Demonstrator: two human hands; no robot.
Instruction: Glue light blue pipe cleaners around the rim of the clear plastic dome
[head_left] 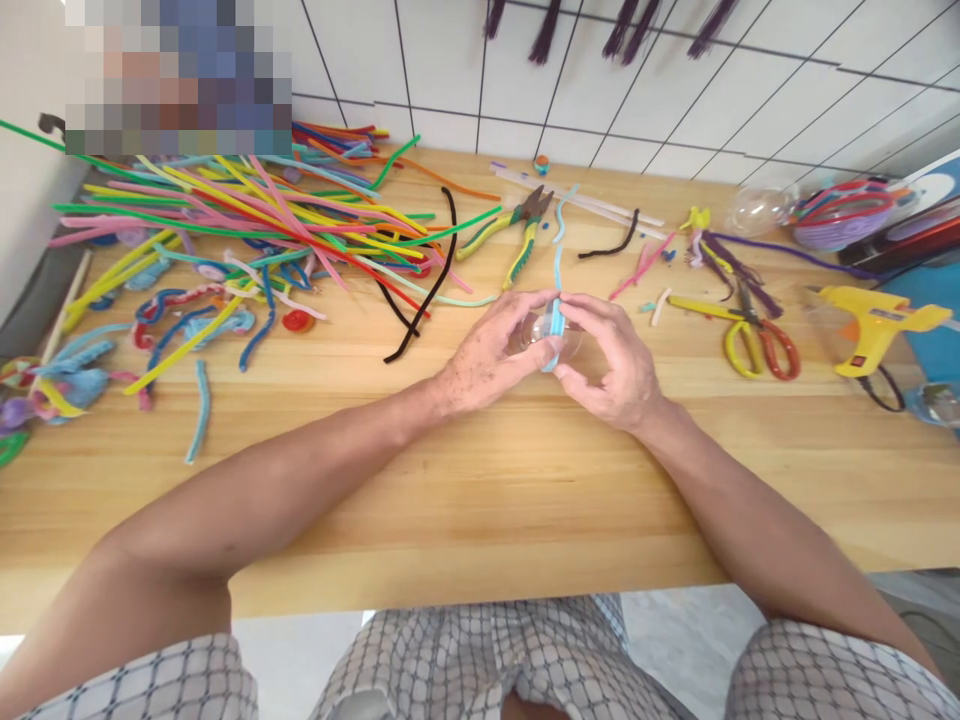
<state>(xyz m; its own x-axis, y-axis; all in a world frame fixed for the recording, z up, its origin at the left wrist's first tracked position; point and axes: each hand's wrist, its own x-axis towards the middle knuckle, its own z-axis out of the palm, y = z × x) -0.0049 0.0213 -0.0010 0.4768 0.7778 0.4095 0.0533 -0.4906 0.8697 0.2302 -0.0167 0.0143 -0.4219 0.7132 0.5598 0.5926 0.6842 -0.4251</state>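
Between my two hands is a clear plastic ball (570, 343) with a light blue pipe cleaner (557, 318) running around its middle. One end of the pipe cleaner sticks out past my fingertips, away from me. My left hand (495, 350) grips the ball from the left, thumb across the front and fingers at the top. On the other side my right hand (615, 355) curls round, its fingertips pinching the blue strand at top and bottom. The palms hide part of the ball.
Loose pipe cleaners (300, 220) are heaped at the back left. Pliers (517, 230) lie beyond my hands. Scissors (757, 340), a yellow glue gun (870, 325) and another clear ball (757, 208) are to the right. Purple tassels (545, 38) hang along the tiled wall.
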